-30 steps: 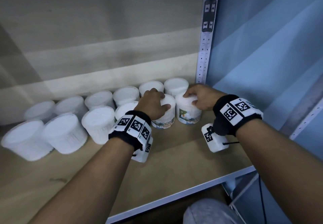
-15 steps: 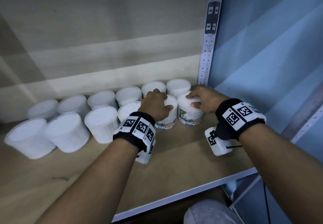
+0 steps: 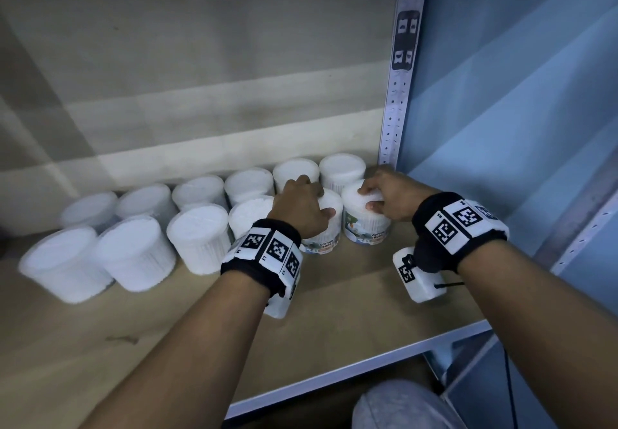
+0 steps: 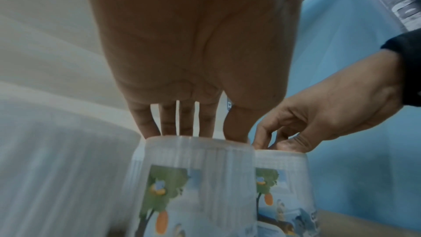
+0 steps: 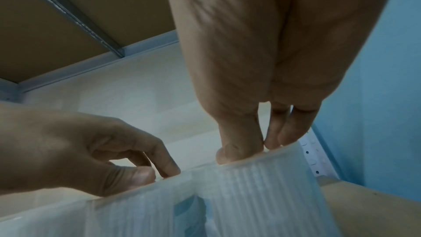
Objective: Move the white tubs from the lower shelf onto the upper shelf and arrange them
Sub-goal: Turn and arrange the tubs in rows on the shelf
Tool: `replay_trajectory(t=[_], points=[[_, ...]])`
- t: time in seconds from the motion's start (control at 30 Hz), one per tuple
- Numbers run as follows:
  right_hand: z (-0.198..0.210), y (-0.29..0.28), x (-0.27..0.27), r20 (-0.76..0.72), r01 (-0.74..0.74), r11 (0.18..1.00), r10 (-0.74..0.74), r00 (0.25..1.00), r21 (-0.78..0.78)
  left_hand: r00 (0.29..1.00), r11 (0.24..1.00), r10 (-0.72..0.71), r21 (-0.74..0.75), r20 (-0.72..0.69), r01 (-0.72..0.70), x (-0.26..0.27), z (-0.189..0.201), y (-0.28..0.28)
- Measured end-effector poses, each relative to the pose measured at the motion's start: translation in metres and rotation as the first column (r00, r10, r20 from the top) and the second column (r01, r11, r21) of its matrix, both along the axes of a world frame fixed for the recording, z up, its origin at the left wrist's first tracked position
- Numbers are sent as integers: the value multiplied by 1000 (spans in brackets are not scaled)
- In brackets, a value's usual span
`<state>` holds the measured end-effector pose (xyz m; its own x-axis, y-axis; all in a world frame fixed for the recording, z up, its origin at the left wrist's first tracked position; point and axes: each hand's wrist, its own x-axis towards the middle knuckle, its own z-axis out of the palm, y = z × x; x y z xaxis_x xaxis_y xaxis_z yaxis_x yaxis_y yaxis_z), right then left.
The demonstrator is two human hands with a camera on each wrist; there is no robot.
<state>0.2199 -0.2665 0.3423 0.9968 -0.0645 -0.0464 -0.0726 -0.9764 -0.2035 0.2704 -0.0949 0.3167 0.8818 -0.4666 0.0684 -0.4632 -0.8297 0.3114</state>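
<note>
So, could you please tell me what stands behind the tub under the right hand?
Another white tub stands right behind the held tub, by the corner post. Its lid shows; the right hand and held tub cover its lower wall.

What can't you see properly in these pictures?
- Left hand covers most of its tub's lid in the head view.
- Tub label: small words too tiny there.
- Far-left tubs: blurred.
- Wrist views: tub bottoms cut off by the edge.

White tubs [image 3: 197, 238] upright, two touching rows, wooden shelf [image 3: 351, 311]
</note>
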Motion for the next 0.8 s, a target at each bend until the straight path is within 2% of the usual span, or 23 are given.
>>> replay_trajectory(t=[0.1, 0.33, 0.5, 0.8], points=[[1, 0, -12, -13, -7, 1000, 7, 1000, -10, 1000, 1000, -13, 10, -4, 13, -13, 0, 2], [-1, -1, -53, -92, 15, 996, -7, 996, 85, 998, 998, -63, 28, -18, 63, -57, 1, 7], [-3, -5, -84, -74, -2, 997, 7, 997, 73, 993, 995, -101, 32, 55, 99, -89, 0, 8], [-1, -6, -128, -82, -2, 995, 10, 997, 95, 991, 992, -124, -29, 41, 125, -129, 3, 13]])
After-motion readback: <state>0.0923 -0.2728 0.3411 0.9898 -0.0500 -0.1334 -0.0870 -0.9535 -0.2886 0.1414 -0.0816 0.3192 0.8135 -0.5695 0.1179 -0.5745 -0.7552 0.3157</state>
